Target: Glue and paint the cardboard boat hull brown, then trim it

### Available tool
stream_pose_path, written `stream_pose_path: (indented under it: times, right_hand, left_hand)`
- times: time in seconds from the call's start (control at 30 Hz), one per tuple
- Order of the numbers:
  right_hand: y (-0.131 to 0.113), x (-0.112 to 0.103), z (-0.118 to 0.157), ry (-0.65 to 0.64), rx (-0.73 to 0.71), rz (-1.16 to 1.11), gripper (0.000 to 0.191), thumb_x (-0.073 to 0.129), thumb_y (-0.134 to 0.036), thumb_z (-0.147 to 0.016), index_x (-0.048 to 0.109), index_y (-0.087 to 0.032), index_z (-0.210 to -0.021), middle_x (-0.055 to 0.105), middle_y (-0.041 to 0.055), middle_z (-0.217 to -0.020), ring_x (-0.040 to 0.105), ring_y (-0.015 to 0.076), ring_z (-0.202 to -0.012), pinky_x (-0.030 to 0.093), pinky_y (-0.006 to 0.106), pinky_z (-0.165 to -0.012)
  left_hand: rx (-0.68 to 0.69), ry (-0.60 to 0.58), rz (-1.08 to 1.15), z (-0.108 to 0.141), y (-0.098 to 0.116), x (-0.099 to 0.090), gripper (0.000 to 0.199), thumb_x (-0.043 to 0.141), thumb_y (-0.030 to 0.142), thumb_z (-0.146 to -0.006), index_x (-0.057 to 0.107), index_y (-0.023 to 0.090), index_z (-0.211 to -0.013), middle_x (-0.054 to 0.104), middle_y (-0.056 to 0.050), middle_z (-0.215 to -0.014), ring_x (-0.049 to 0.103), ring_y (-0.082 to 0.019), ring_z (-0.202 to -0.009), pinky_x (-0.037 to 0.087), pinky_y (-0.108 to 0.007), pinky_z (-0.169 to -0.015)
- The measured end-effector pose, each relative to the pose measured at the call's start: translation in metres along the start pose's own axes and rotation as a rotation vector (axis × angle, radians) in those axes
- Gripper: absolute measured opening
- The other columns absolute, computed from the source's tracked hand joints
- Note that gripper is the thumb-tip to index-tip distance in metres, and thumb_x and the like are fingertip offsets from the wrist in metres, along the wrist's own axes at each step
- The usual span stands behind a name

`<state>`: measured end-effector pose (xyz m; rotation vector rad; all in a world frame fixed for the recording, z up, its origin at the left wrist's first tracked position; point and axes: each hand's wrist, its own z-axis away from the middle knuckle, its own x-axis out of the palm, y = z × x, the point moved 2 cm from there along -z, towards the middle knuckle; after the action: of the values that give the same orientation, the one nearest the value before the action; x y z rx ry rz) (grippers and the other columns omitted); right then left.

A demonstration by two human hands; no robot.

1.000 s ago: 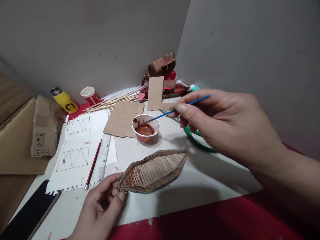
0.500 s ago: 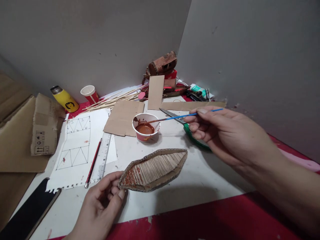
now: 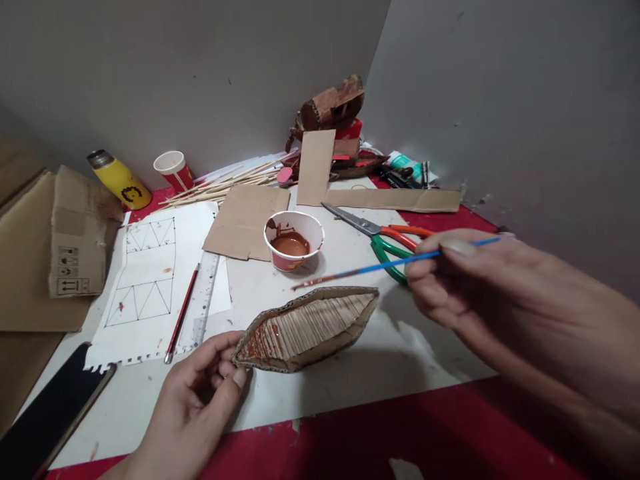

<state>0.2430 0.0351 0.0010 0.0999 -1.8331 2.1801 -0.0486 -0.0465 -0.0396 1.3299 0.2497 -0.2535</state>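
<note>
My left hand pinches the left tip of a boat-shaped cardboard piece, whose floor is ribbed with thin strips. Wet reddish-brown paint covers the strips at its left end. Between the thumb and fingers of my right hand is a thin blue paintbrush, its brown-coated tip hanging just above the boat's far edge. Behind the boat stands a paper cup with brown paint inside and streaks on its wall. Scissors with green and orange handles lie partly behind my right hand.
Cardboard pieces, wooden sticks and a brown model are at the back. On the left are a yellow bottle, another cup, a drawing sheet, a pencil, a ruler, a carton and a dark phone.
The brush has come out of the paint cup and moved toward me, over the boat's far edge. My right hand has moved right and down, uncovering more of the scissors.
</note>
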Motion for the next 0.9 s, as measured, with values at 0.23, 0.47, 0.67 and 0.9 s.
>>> stream_pose_path:
  times: [0.23, 0.47, 0.67, 0.9]
  right_hand:
    - [0.023, 0.008, 0.016, -0.177, 0.102, 0.217, 0.031, 0.077, -0.052, -0.073, 0.07, -0.022, -0.066, 0.063, 0.0022, -0.053, 0.052, 0.0127, -0.047, 0.043, 0.022, -0.044]
    - [0.028, 0.013, 0.016, -0.199, 0.01, 0.379, 0.032, 0.068, -0.055, -0.081, 0.072, -0.025, -0.07, 0.066, 0.0023, -0.057, 0.055, 0.0139, -0.049, 0.042, 0.022, -0.044]
    - [0.024, 0.015, 0.023, -0.215, -0.216, 0.503, 0.022, 0.063, -0.041, -0.09, 0.071, -0.028, -0.073, 0.066, -0.0011, -0.059, 0.057, 0.0124, -0.051, 0.048, 0.02, -0.046]
    - [0.024, 0.014, 0.033, -0.19, -0.18, 0.474, 0.016, 0.069, -0.043, -0.083, 0.073, -0.034, -0.07, 0.066, -0.0013, -0.056, 0.059, 0.0165, -0.047, 0.047, 0.024, -0.039]
  left_hand:
    - [-0.004, -0.006, 0.013, 0.004, 0.001, 0.0, 0.033, 0.067, 0.037, -0.088, 0.07, 0.024, -0.118, 0.07, -0.002, -0.081, 0.061, -0.012, -0.07, 0.053, -0.017, -0.065]
    - [0.01, 0.006, 0.008, 0.001, 0.007, 0.002, 0.028, 0.07, 0.033, -0.085, 0.073, 0.025, -0.112, 0.07, -0.001, -0.077, 0.062, -0.011, -0.065, 0.053, -0.014, -0.06]
    - [0.01, 0.017, -0.031, 0.002, 0.006, 0.0, 0.028, 0.07, 0.033, -0.086, 0.072, 0.025, -0.113, 0.072, -0.002, -0.081, 0.064, -0.012, -0.068, 0.054, -0.015, -0.061]
    - [-0.004, 0.007, -0.048, 0.001, 0.006, 0.001, 0.03, 0.069, 0.032, -0.086, 0.071, 0.026, -0.115, 0.07, -0.002, -0.078, 0.065, -0.013, -0.069, 0.055, -0.016, -0.061]
